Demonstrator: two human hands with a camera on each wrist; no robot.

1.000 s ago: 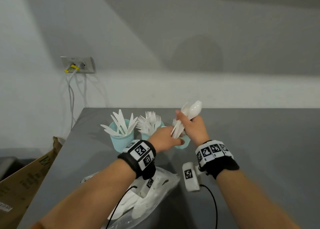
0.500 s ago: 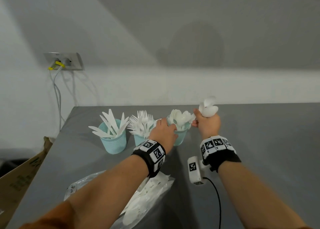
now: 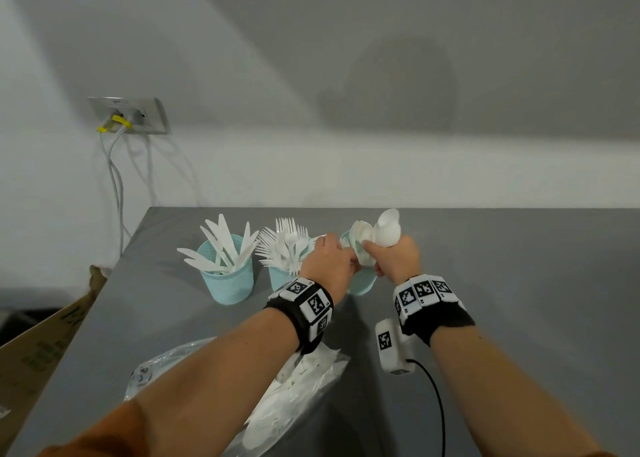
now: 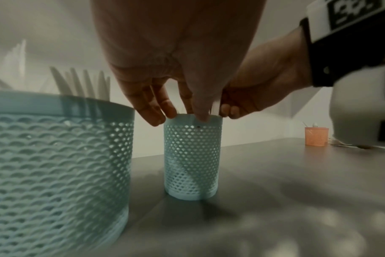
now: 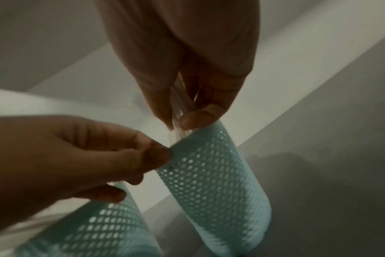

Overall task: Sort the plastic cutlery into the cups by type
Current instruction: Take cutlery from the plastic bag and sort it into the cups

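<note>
Three teal mesh cups stand in a row on the grey table (image 3: pixel 519 283). The left cup (image 3: pixel 230 280) holds white knives and the middle cup (image 3: pixel 282 278) holds white forks (image 4: pixel 86 81). My left hand (image 3: pixel 341 259) pinches the rim of the right cup (image 3: pixel 362 285), thumb outside (image 4: pixel 200 118). That cup holds spoons. My right hand (image 3: pixel 381 259) grips a bunch of white spoons (image 3: pixel 386 230), bowls up. Their handles (image 5: pixel 178 125) reach down into the right cup's mouth (image 5: pixel 200 139).
A clear plastic bag of white cutlery (image 3: pixel 287 387) lies near the table's front edge under my left forearm. A cardboard box (image 3: pixel 41 346) stands off the table's left edge. Cables hang from a wall socket (image 3: pixel 128 115). Far right stands an orange mesh cup (image 4: pixel 316 136).
My right hand has moved left and down with the spoon bunch, from beside the right cup to over its mouth. My left hand stays at that cup's rim.
</note>
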